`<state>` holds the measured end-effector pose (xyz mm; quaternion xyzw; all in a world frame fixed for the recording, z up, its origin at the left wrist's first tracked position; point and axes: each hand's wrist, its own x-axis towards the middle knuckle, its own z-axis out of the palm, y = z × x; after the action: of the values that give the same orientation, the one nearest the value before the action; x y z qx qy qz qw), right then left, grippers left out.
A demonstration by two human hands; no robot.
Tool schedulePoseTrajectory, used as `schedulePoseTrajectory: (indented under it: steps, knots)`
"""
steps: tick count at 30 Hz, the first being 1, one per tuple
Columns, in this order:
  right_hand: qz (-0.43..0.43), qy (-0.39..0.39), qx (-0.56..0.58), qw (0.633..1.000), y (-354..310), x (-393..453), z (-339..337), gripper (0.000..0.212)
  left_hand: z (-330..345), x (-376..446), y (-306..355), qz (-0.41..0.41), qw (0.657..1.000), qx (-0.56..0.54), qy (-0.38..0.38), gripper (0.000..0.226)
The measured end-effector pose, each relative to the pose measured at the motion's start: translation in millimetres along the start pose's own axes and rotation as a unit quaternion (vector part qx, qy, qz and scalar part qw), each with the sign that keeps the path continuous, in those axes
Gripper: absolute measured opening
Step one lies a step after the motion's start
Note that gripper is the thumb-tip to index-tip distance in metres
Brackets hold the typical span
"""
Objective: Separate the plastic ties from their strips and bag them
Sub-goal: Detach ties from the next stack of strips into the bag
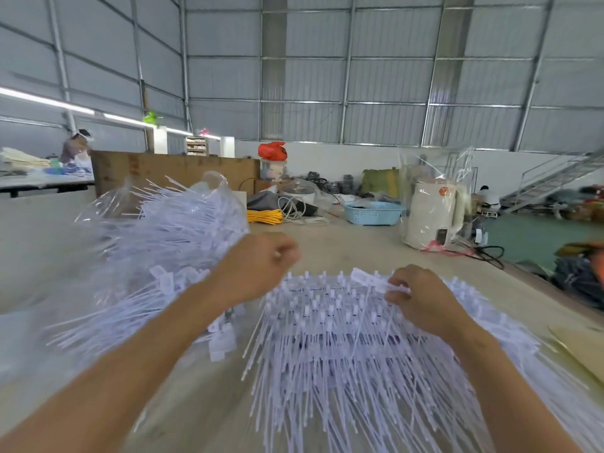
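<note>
A thick stack of white plastic tie strips (343, 341) lies on the table in front of me, tails fanning toward me. My right hand (421, 299) rests on the stack's far right part and pinches one white tie (369, 279) by its flat head. My left hand (261, 263) hovers above the table just left of the stack, fingers curled, blurred; whether it holds anything is not clear. To the left, a clear plastic bag (170, 223) bulges with loose white ties, and more loose ties (137, 308) spill beside it.
Further back on the table stand a blue plastic basket (374, 212), a white kettle wrapped in clear plastic (434, 217), yellow cord (264, 216) and cables. A brown cardboard sheet (575, 348) lies at the right edge. The table drops off on the right. A person works at a far left table.
</note>
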<state>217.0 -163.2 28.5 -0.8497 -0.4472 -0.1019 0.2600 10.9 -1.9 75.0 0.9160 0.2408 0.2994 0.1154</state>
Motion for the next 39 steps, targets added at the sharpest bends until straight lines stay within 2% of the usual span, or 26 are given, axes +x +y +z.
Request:
schedulePoseTrajectory:
  steps: [1,4,7,9,15,18,21,23,24,25,26,28,30,31,36,39]
  knots:
    - [-0.023,0.010,0.036,0.999,-3,-2,-3,0.017,13,2,19,0.009,0.995,-0.095,-0.017,0.036]
    - [-0.077,0.015,0.132,0.988,-11,-6,-9,0.026,56,13,55,-0.029,0.962,-0.251,-0.103,0.053]
    - [-0.114,0.025,0.151,0.982,-13,-6,-10,0.020,79,25,67,-0.090,0.893,-0.423,-0.127,0.031]
    - [-0.113,0.018,0.155,0.981,-11,-5,-10,0.009,85,27,68,-0.098,0.892,-0.429,-0.106,0.025]
    - [-0.137,0.020,0.142,0.980,-7,-5,-2,0.006,83,24,76,-0.114,0.939,-0.307,-0.105,0.042]
    - [-0.153,0.040,0.146,0.977,-7,-5,-4,0.006,77,24,79,-0.141,0.931,-0.313,-0.125,0.042]
    - [-0.175,0.038,0.158,0.971,-11,-5,-4,0.003,67,25,81,-0.193,0.898,-0.356,-0.172,0.041]
    - [-0.173,0.056,0.140,0.973,-4,-5,-4,0.006,55,24,81,-0.235,0.840,-0.414,-0.260,0.041]
    - [-0.151,0.072,0.125,0.978,4,-5,-7,0.010,47,22,81,-0.245,0.804,-0.447,-0.307,0.042]
    - [-0.116,0.089,0.117,0.982,14,-7,-11,0.011,40,21,79,-0.241,0.786,-0.467,-0.327,0.041]
    - [-0.081,0.109,0.123,0.983,23,-9,-16,0.012,36,22,75,-0.226,0.793,-0.470,-0.314,0.040]
    - [-0.055,0.141,0.179,0.972,27,-11,-29,0.013,33,25,67,-0.196,0.844,-0.446,-0.225,0.035]
    - [-0.075,0.148,0.242,0.956,11,-13,-41,0.009,38,24,63,-0.187,0.877,-0.415,-0.153,0.034]
    - [-0.087,0.147,0.255,0.952,2,-13,-47,0.010,43,24,60,-0.188,0.880,-0.414,-0.139,0.035]
    - [-0.072,0.200,0.270,0.939,-4,-20,-75,0.008,62,20,45,-0.232,0.860,-0.424,-0.166,0.046]
    - [-0.082,0.217,0.282,0.931,0,-24,-87,0.014,80,9,29,-0.228,0.873,-0.363,-0.232,0.039]
